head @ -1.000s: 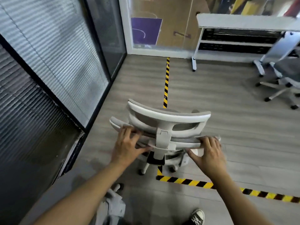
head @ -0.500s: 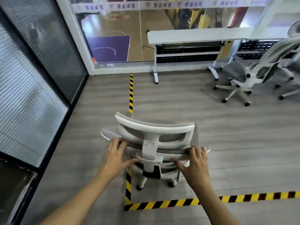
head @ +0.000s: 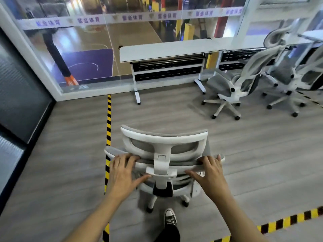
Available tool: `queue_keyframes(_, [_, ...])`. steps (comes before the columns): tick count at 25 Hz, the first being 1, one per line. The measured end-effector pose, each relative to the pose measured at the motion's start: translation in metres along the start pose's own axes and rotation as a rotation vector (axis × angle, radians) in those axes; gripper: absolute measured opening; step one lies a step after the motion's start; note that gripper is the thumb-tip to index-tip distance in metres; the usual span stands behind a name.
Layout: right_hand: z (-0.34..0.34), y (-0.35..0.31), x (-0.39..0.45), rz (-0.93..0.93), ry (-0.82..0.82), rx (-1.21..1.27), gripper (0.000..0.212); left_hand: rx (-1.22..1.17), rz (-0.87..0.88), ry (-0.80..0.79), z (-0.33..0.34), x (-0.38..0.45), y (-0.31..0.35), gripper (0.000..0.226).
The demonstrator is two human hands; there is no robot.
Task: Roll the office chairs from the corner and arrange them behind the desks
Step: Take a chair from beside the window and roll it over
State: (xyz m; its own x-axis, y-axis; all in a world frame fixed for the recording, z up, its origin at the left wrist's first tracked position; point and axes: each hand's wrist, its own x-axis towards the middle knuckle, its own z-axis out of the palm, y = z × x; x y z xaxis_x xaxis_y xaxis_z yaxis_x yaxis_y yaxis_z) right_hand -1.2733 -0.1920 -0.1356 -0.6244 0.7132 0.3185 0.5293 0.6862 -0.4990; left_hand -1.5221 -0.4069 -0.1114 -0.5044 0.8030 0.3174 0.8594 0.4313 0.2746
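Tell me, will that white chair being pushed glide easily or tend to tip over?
The chair probably rolls readily: casters show under its base on smooth plank floor. The left hand and right hand grip the backrest high up, so a hard shove might tilt it. Its mesh-and-plastic frame looks fairly light.

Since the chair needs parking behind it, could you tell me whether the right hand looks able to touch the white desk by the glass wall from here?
Probably not: the right hand grips the chair's backrest, and the white desk stands well beyond open floor.
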Motion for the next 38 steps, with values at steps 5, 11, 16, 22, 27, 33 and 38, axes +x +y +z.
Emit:
queue_keyframes(5, [-0.002,0.066,0.130,0.117,0.004,0.034,0.056,0.073,-0.058,-0.005,0.055,0.136,0.040,0.072])
queue_keyframes(11, [0.007,0.127,0.282,0.238,0.019,0.018,0.049,0.120,-0.155,-0.037,0.107,0.290,0.080,0.069])
queue_keyframes(16, [0.030,0.178,0.419,0.176,-0.052,0.092,0.051,0.155,-0.194,0.006,0.150,0.402,0.077,0.054])
queue_keyframes(22, [0.051,0.241,0.569,0.044,-0.194,0.051,0.065,0.096,-0.364,0.071,0.195,0.543,0.085,0.029])
queue_keyframes(27, [0.066,0.268,0.684,0.006,-0.326,-0.051,0.080,-0.052,-0.371,0.028,0.227,0.638,0.062,0.037])
queue_keyframes(33, [0.096,0.276,0.803,0.013,-0.382,-0.098,0.083,-0.010,-0.357,0.003,0.255,0.745,0.040,0.054])
queue_keyframes(38, [0.110,0.290,0.880,0.046,-0.488,-0.141,0.085,0.096,-0.388,-0.094,0.279,0.799,0.038,0.080])
